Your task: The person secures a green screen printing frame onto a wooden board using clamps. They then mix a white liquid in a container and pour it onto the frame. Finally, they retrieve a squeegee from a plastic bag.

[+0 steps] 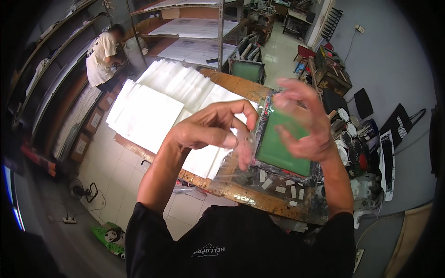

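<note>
My left hand [211,127] hovers over the right edge of the white sheets, its fingers curled and the thumb apart from the forefinger. Its lower fingers are blurred, and a clear sheen beside them is too faint to identify. My right hand [308,125], smeared by motion, is raised over a screen-printing frame with green mesh [280,150]. Its thumb and fingers are spread, with nothing visible between them. To the left, white sheets [153,116] lie in overlapping stacks on the worn wooden table [232,189].
Small pale pieces [266,184] are scattered near the frame's front edge. Open tubs [345,139] crowd the right side. Behind the table, a rack [221,32] holds printed sheets. A person [102,58] stands by the left shelves. A fan [81,191] is on the floor.
</note>
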The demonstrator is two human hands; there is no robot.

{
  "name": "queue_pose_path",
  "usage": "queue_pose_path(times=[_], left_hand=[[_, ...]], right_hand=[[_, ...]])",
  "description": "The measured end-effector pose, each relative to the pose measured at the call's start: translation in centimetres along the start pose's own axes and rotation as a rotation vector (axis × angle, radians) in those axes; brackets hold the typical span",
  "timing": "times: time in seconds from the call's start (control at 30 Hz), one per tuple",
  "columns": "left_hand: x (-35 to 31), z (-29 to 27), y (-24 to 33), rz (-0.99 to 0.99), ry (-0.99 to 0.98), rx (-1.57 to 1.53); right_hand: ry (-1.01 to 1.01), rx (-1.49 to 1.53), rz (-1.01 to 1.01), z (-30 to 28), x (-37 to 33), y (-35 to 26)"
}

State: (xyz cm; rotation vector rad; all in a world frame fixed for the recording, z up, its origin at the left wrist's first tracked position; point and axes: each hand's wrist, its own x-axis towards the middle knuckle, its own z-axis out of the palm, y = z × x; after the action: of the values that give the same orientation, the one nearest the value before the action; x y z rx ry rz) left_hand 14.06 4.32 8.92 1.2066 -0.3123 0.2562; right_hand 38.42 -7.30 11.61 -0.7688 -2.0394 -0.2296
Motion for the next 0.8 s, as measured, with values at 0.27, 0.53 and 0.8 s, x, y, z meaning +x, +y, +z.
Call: queue_pose_path(times=[0.27,0.53,0.8], left_hand=[[-0.7,1.4,-0.5,-0.057,-0.013,-0.116],[-0.6,-1.1,-3.2,-0.142,-0.141,-0.229],[1.5,-7.7,-11.9,-0.052,0.075,-0.013]], right_hand=[[-0.143,0.100,-0.282,2.2,1.6,-2.4],[-0.169,0.055,-0.270,2.1,3.2,-2.9],[-0.462,-0.452,-0.143,-4.3,6.5,-2.7]])
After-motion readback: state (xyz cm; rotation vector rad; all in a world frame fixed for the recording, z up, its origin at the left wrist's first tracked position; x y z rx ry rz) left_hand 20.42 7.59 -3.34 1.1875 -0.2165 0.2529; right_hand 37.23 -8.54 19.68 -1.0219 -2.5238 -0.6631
